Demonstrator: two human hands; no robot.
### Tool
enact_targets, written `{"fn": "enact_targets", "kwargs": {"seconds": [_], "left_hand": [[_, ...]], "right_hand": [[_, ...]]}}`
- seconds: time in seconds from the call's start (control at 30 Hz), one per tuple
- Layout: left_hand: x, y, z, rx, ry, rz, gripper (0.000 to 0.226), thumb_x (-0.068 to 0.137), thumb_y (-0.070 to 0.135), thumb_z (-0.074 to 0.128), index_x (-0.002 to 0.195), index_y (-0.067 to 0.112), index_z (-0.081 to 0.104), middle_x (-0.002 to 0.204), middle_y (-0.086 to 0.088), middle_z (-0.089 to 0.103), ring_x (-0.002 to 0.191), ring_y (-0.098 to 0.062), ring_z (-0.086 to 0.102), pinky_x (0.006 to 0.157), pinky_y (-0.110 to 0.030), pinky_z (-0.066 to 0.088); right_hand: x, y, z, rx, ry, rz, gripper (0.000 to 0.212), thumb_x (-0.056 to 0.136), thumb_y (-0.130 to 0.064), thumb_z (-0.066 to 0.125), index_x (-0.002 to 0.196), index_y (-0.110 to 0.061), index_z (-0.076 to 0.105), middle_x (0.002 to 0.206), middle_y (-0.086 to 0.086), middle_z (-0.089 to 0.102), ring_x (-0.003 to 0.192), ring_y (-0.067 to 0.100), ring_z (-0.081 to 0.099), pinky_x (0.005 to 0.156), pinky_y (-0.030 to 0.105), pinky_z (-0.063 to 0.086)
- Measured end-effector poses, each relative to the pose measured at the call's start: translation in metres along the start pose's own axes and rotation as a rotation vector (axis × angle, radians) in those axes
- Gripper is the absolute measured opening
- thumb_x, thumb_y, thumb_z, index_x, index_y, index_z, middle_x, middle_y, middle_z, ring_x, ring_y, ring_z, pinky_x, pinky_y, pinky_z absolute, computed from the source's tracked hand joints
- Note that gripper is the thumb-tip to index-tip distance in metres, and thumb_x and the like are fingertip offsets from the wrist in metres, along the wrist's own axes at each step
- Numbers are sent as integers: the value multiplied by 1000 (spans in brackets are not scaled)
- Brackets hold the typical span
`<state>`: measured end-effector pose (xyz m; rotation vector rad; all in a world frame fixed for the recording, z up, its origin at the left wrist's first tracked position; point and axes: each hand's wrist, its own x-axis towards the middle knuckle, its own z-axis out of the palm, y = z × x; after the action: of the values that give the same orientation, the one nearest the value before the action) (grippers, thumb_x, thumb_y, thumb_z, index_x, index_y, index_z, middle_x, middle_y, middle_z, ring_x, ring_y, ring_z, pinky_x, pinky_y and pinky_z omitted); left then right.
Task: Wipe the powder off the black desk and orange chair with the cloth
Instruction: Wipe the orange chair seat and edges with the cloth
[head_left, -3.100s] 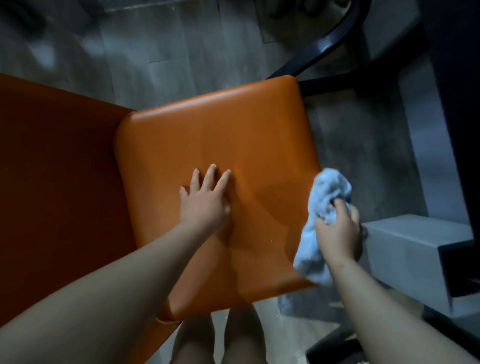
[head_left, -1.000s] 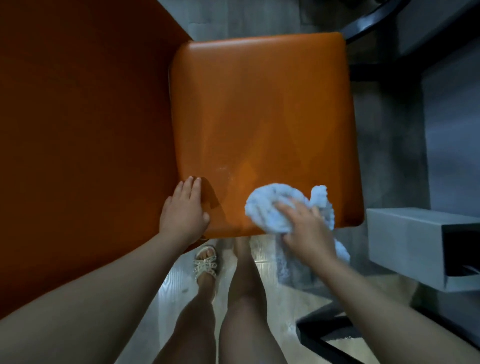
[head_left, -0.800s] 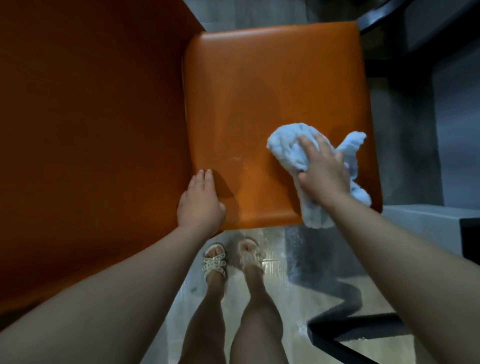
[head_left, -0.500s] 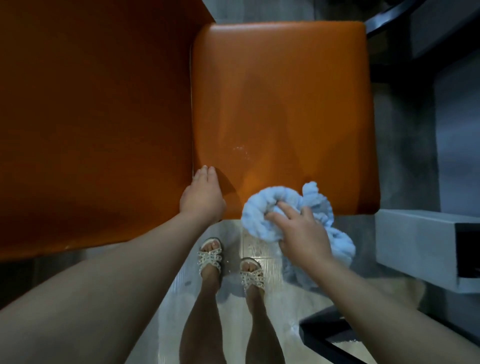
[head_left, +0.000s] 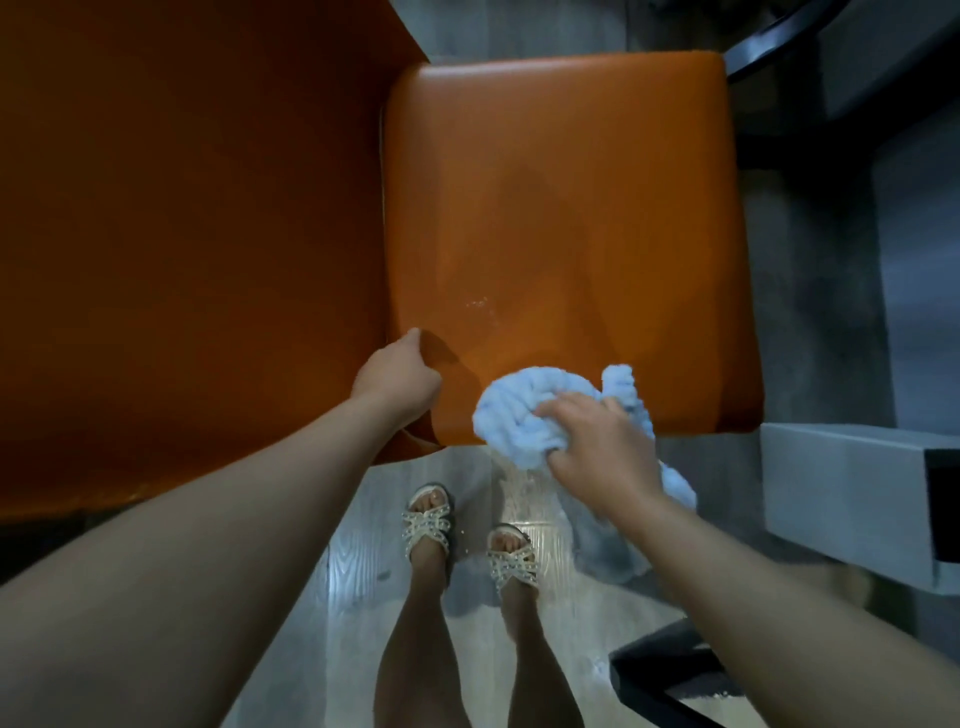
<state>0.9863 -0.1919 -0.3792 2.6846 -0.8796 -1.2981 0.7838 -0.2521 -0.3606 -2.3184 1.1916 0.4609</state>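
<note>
The orange chair seat (head_left: 561, 208) fills the upper middle of the head view, with its orange backrest (head_left: 182, 234) to the left. A few white powder specks (head_left: 478, 304) lie near the seat's front left. My right hand (head_left: 597, 441) presses a bunched light-blue cloth (head_left: 519, 415) onto the seat's front edge; part of the cloth hangs below the edge. My left hand (head_left: 397, 382) rests on the seat's front left corner, fingers curled over the seam by the backrest. The black desk top is out of view.
A grey box-shaped unit (head_left: 852, 499) stands at the right, close to the seat's front corner. Black frame bars (head_left: 670, 675) show at the lower right and another at the top right. My sandalled feet (head_left: 431, 525) stand on the pale floor below the seat.
My right hand swept the cloth from the seat's right side back to the front edge, where it stays. My left hand kept its place at the front left corner, fingers curling more.
</note>
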Motion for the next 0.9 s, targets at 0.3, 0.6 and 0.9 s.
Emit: {"fn": "enact_targets", "kwargs": {"seconds": [0.3, 0.6, 0.9], "left_hand": [[18, 4, -2, -334, 243, -128, 53, 95, 7, 37, 146, 16, 27, 148, -5, 32, 134, -28, 35, 108, -41, 32], [14, 1, -2, -470, 190, -126, 57, 88, 5, 41, 143, 20, 34, 146, -6, 38, 131, -29, 38, 109, -42, 34], [-9, 2, 29, -63, 259, 129, 56, 90, 14, 46, 144, 19, 32, 155, 0, 22, 141, -22, 21, 111, -40, 25]], "right_hand": [[167, -55, -73, -22, 165, 37, 61, 87, -20, 51, 142, -38, 29, 154, -6, 20, 136, 37, 22, 105, 50, 30], [16, -12, 11, -268, -159, -403, 53, 80, -10, 50, 129, -32, 49, 148, -7, 37, 125, 30, 39, 86, 38, 38], [13, -17, -18, -76, 298, -236, 47, 63, -14, 60, 110, -19, 65, 122, 5, 62, 89, 35, 57, 69, 37, 49]]}}
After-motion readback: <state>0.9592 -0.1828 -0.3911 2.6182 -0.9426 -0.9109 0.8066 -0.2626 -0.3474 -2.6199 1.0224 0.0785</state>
